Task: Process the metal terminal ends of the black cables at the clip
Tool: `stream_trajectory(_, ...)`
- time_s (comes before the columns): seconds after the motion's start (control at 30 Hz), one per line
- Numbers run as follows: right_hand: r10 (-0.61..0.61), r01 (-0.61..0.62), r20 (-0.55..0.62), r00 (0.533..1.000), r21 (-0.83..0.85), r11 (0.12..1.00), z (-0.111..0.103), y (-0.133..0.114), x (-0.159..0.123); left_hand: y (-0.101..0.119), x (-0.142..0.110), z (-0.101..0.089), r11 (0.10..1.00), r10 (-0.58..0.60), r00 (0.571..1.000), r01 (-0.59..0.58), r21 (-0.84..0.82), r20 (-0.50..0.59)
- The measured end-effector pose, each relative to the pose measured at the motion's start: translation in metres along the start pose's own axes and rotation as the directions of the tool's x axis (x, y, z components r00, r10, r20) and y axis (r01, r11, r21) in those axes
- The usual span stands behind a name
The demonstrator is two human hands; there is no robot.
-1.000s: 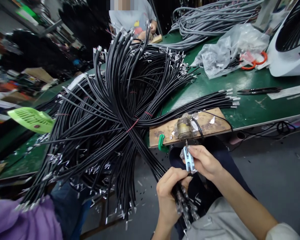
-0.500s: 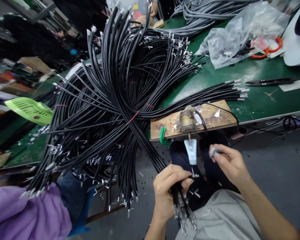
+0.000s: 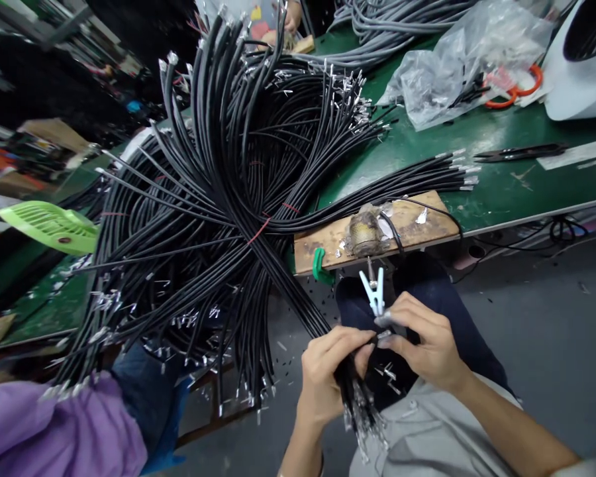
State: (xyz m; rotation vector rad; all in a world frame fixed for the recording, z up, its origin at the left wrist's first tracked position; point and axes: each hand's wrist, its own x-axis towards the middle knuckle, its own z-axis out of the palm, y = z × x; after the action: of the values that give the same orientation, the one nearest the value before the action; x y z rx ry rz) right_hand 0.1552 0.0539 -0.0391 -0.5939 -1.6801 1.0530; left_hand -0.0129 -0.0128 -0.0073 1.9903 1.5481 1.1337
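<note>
My left hand (image 3: 330, 368) is wrapped round a bundle of black cables (image 3: 298, 298), whose stripped, silvery ends (image 3: 365, 424) hang below my fist. Between its thumb and forefinger a single cable end sticks out to the right. My right hand (image 3: 422, 341), with grey covers on its fingertips, closes its thumb and fingers about that silvery cable end (image 3: 385, 334). Just above these fingers, a pale blue clothespin (image 3: 373, 291) sits on the shaft of a small grimy motor (image 3: 365, 233). The motor is fixed on a wooden board (image 3: 417, 228) at the table edge.
A large heap of black cables (image 3: 228, 165) covers the green table (image 3: 501, 136). Pliers (image 3: 521, 154), orange-handled scissors (image 3: 514, 89) and a plastic bag (image 3: 427, 83) lie to the right. A green clamp (image 3: 322, 266) grips the board. At left sits a person in a purple sleeve (image 3: 64, 430).
My right hand has moved left to the cable end at my left hand's fingertips. The clothespin has turned on the shaft, now showing its two spread legs. My left hand keeps its hold.
</note>
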Motion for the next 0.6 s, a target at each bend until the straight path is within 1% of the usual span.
stream_trajectory(0.07,0.001,-0.001,0.01,1.0,-0.009,1.0,0.003,-0.002,0.003,0.001,-0.001,0.004,0.999,0.01,0.998,-0.008,0.038,-0.063)
stream_trajectory(0.17,0.023,-0.024,-0.024,0.999,-0.03,0.999,0.01,-0.005,0.003,0.003,0.002,0.009,0.998,0.001,0.996,0.004,0.059,-0.091)
stream_trajectory(0.27,0.056,-0.071,-0.134,0.989,-0.113,0.991,0.019,-0.003,-0.002,0.005,0.004,0.014,0.995,-0.042,0.996,0.048,0.086,-0.073)
stream_trajectory(0.33,0.046,-0.086,-0.231,0.972,-0.165,0.983,0.025,0.0,-0.005,0.005,0.004,0.018,0.99,-0.071,0.995,0.079,0.118,-0.07)
stream_trajectory(0.4,0.047,-0.097,-0.303,0.952,-0.151,0.984,0.03,0.002,-0.008,0.004,0.003,0.021,0.986,-0.092,0.993,0.102,0.135,-0.08)
stream_trajectory(0.47,0.105,-0.124,-0.295,0.95,-0.049,0.991,0.032,0.003,-0.009,0.003,0.002,0.023,0.987,-0.102,0.99,0.113,0.114,-0.095)
stream_trajectory(0.53,0.185,-0.17,-0.215,0.959,0.086,0.982,0.031,0.003,-0.009,0.002,0.001,0.023,0.991,-0.108,0.988,0.116,0.072,-0.108)
stream_trajectory(0.6,0.237,-0.211,-0.137,0.962,0.181,0.961,0.027,0.003,-0.008,0.002,0.001,0.023,0.993,-0.11,0.989,0.115,0.042,-0.104)
